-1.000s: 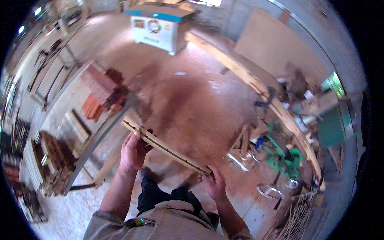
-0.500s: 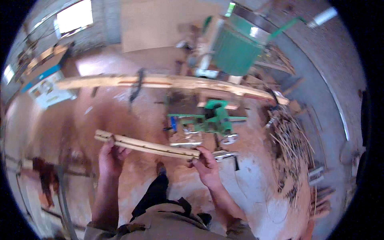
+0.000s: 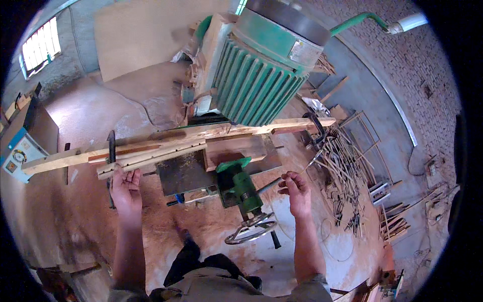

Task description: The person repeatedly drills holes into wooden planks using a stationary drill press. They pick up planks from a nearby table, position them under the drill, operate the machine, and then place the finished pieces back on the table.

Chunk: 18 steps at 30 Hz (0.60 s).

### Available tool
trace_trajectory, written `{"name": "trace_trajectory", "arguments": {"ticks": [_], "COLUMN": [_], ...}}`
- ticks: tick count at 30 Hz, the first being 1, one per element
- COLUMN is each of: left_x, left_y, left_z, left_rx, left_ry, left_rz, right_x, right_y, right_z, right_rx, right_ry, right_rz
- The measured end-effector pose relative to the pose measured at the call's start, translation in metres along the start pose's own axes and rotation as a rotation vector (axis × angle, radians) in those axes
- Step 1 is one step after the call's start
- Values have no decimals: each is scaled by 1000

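My left hand (image 3: 126, 188) holds the near left end of a narrow pale wooden strip (image 3: 156, 157) with a row of dark holes along it. The strip's far end lies on the machine table, against a wooden block (image 3: 235, 150). Beside the strip runs a long wooden beam (image 3: 75, 157), with a black clamp (image 3: 111, 146) at its left part. My right hand (image 3: 297, 192) is off the strip, fingers loosely bent and apart, close to the tip of a metal lever (image 3: 269, 185) on the green clamping device (image 3: 243, 187). Whether they touch is unclear.
A large green ribbed motor (image 3: 259, 75) rises over the beam. Below the green device is a handwheel (image 3: 251, 229). Another clamp (image 3: 317, 128) grips the beam's right end. Scrap sticks (image 3: 342, 171) are heaped at right; a white-and-blue box (image 3: 25, 156) stands at left.
I have come closer to the machine. The strip, held before in both hands over the floor, now rests partly on the machine table. My right hand has let go and moved right toward the lever.
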State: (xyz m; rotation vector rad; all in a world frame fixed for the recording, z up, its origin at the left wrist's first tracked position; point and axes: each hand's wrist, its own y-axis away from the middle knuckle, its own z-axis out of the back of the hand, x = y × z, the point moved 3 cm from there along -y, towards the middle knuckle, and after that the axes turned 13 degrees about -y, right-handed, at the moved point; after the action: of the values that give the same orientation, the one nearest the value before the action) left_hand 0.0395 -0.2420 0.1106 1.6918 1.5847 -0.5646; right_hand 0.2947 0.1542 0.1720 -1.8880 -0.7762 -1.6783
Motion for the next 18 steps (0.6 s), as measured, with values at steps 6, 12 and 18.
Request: {"name": "trace_trajectory", "arguments": {"ticks": [6,12,18], "left_x": [40,38,36], "left_y": [-51,-83,-67], "left_z": [-24,0,-33], "left_rx": [-14,27,21], "left_ry": [-183,-231,-175], "left_rz": [-40,-85,-61], "right_x": [-47,-57,-77], "right_y": [-56,-122,-175], "right_z": [41,67,11], "right_rx": [32,150,584], "right_ry": [419,668,1078], "right_rz": [84,148,586]}}
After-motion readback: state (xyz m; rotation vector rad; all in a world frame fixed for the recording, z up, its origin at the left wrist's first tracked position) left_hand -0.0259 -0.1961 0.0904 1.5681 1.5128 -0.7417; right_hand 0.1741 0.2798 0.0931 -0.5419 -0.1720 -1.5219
